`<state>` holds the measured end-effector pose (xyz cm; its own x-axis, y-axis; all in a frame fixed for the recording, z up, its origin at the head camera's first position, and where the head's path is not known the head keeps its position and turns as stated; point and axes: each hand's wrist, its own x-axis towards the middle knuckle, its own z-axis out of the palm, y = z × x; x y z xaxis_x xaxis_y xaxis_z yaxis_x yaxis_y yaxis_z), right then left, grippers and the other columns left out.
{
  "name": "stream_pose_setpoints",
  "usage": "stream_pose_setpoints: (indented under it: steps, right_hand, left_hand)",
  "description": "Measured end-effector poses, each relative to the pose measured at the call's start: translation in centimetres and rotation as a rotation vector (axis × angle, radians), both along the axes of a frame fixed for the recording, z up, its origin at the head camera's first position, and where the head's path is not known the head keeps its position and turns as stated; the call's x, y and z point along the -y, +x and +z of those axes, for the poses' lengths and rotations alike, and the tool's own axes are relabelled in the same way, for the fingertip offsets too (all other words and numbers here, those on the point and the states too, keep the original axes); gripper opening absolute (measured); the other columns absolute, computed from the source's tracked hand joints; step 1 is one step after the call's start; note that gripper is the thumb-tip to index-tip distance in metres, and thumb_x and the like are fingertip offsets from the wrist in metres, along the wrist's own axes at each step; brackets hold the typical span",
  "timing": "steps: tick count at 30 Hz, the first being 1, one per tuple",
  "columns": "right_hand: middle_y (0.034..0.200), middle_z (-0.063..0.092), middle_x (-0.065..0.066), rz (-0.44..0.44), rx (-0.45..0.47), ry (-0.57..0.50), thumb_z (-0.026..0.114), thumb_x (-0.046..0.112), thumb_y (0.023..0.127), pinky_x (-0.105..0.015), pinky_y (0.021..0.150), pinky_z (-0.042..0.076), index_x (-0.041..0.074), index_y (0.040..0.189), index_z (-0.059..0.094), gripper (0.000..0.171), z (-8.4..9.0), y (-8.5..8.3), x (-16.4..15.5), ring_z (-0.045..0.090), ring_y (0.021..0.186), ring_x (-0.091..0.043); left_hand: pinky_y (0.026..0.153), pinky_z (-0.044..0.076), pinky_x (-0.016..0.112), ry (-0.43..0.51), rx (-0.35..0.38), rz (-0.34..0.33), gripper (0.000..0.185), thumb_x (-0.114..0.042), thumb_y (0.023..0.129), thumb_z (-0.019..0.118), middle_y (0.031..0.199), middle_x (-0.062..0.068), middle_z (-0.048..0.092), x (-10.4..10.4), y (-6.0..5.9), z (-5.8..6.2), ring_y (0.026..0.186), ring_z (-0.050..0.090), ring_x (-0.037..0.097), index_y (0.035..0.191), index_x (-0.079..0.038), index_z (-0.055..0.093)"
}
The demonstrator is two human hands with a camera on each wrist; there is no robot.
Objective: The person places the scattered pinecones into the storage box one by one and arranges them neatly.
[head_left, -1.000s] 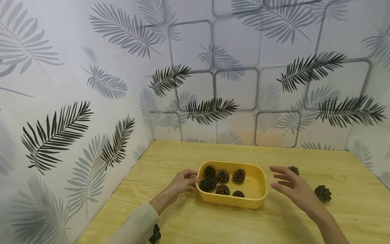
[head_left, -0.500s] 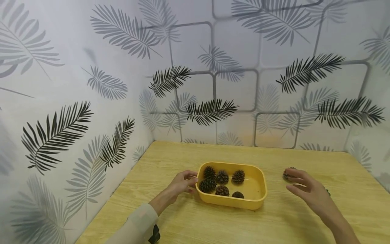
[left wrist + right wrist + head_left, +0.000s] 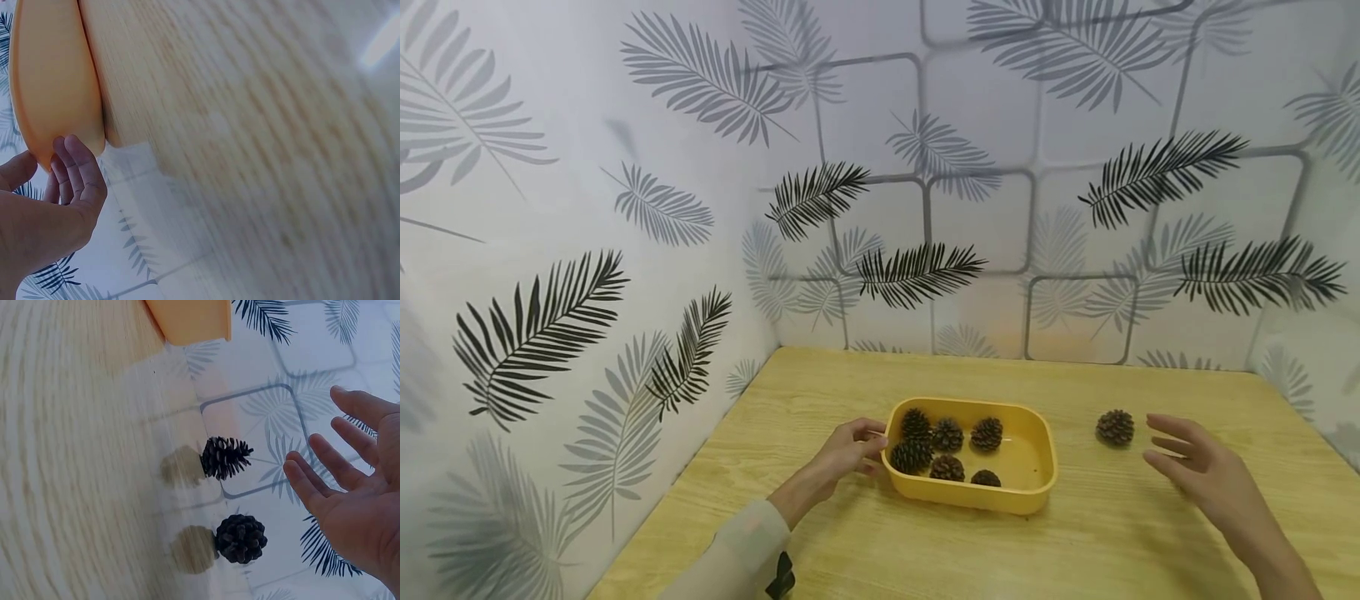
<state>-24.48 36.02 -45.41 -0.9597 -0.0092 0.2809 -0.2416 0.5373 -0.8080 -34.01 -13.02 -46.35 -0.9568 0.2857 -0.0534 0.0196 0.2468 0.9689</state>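
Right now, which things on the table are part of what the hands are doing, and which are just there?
In use:
yellow tub, left hand holding its end
six pine cones in the tub
loose pine cone on the table
second loose pine cone, seen by the right wrist camera
right hand, open, beside them

Just there:
wooden table
leaf-patterned walls

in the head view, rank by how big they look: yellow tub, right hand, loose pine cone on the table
1. Yellow tub, clearly largest.
2. Right hand, though it is nearer the camera, so this flatters it.
3. Loose pine cone, smallest.
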Motion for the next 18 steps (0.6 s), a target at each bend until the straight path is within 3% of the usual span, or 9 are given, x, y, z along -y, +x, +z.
stream_pose_setpoints:
  steps: [5, 13, 17, 18]
  right_hand:
    - [0.134, 0.045, 0.033, -0.018, -0.012, -0.02, 0.064, 0.031, 0.106, -0.015, 0.079, 0.055, 0.015, 0.158, 0.045, 0.058, -0.2, 0.2, -0.9, 0.05, 0.107, 0.02]
    - [0.14, 0.046, 0.022, -0.061, 0.018, -0.016, 0.063, 0.036, 0.106, -0.009, 0.076, 0.05, 0.015, 0.159, 0.043, 0.06, -0.4, 0.4, -2.2, 0.047, 0.106, 0.019]
    - [0.135, 0.046, 0.026, -0.099, 0.06, -0.01, 0.063, 0.04, 0.105, -0.013, 0.074, 0.05, 0.014, 0.158, 0.043, 0.063, -0.5, 0.3, -3.1, 0.046, 0.102, 0.022]
    - [0.134, 0.047, 0.025, -0.111, 0.074, -0.014, 0.064, 0.042, 0.104, -0.019, 0.079, 0.053, 0.013, 0.158, 0.043, 0.064, -0.5, 0.2, -3.3, 0.045, 0.1, 0.023]
  left_hand:
    - [0.081, 0.064, 0.041, -0.004, -0.002, 0.007, 0.037, -0.017, 0.105, 0.064, 0.117, 0.013, 0.065, -0.2, -0.1, -0.1, 0.092, 0.07, 0.019, 0.138, 0.0, 0.06]
    - [0.081, 0.064, 0.04, 0.0, -0.004, 0.003, 0.037, -0.017, 0.105, 0.064, 0.117, 0.014, 0.065, -0.1, -0.1, -0.2, 0.092, 0.069, 0.019, 0.138, 0.0, 0.06]
    - [0.081, 0.064, 0.041, 0.003, -0.003, -0.001, 0.037, -0.018, 0.106, 0.064, 0.117, 0.014, 0.065, -0.1, 0.0, -0.2, 0.092, 0.069, 0.019, 0.138, 0.0, 0.059]
    - [0.081, 0.064, 0.041, 0.003, -0.004, -0.002, 0.037, -0.018, 0.106, 0.063, 0.117, 0.014, 0.065, -0.1, 0.0, -0.2, 0.093, 0.069, 0.019, 0.138, 0.0, 0.059]
